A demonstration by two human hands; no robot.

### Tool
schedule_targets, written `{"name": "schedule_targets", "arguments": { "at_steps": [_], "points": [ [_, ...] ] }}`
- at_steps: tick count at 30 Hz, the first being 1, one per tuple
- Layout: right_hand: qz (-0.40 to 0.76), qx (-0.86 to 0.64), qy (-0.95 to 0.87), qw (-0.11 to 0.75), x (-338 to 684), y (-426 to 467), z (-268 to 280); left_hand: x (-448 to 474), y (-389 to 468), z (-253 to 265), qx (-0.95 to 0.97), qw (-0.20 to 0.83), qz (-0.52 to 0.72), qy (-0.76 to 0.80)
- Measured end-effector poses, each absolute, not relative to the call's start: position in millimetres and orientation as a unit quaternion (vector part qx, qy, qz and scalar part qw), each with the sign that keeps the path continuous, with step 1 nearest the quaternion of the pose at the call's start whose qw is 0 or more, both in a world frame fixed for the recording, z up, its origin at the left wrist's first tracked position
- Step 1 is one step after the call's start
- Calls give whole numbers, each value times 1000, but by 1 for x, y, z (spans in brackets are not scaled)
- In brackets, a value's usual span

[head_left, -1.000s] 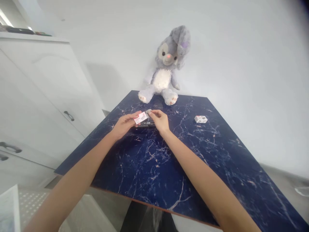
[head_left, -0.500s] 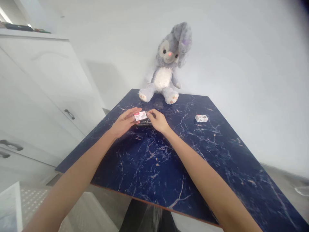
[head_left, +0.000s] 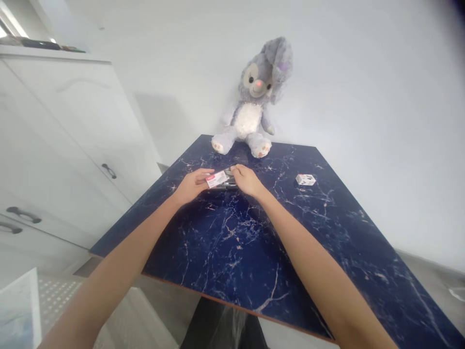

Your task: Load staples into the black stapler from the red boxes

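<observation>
Over the middle of the table, my left hand (head_left: 193, 186) grips a small red-and-white box (head_left: 217, 179) by its left end, thumb and fingers around it. The box lies tilted, its right end raised. At that end, my right hand (head_left: 247, 179) has its thumb and fingers pinched together beside a small greyish piece (head_left: 228, 171), too small to name. Directly under the box and between both hands is a dark, flat object (head_left: 229, 186) with shiny edges, mostly covered. Its kind cannot be made out.
Another small white box (head_left: 305, 180) stands on the right of the blue marbled table (head_left: 232, 261). A grey plush rabbit (head_left: 250, 106) sits at the far edge against the wall. White cabinets (head_left: 72, 145) with dark handles border the left side.
The box has turned so that its right end points further up and away. My right hand has shifted slightly right, and the greyish piece beside the box shows more. The view has shifted a little.
</observation>
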State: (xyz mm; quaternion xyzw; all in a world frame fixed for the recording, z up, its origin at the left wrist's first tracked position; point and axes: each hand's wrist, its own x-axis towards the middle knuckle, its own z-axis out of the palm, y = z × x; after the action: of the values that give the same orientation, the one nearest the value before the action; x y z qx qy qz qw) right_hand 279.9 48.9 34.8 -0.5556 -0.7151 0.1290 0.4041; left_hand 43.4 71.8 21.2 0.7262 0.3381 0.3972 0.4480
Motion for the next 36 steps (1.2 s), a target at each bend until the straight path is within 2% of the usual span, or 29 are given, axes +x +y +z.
{"name": "schedule_targets", "arguments": {
  "at_steps": [7, 12, 15, 19, 26, 31, 36],
  "points": [
    [122, -567, -606, 544, 261, 37, 36, 50, 65, 23, 667, 529, 417, 317],
    [213, -513, -542, 631, 254, 41, 31, 55, 62, 25, 565, 630, 454, 280],
    [270, -470, -525, 656, 249, 46, 26, 52, 64, 26, 544, 647, 459, 273],
    [302, -429, -507, 685, 237, 42, 14, 50, 64, 24, 605, 582, 461, 289],
    [225, -483, -467, 706, 230, 28, -9, 60, 49, 13, 773, 309, 434, 345],
    [214, -505, -458, 700, 232, 26, -9, 64, 47, 5, 766, 290, 455, 349],
    [153, -476, -519, 693, 230, 23, -10, 60, 53, 1, 752, 274, 489, 347]
  ]
}}
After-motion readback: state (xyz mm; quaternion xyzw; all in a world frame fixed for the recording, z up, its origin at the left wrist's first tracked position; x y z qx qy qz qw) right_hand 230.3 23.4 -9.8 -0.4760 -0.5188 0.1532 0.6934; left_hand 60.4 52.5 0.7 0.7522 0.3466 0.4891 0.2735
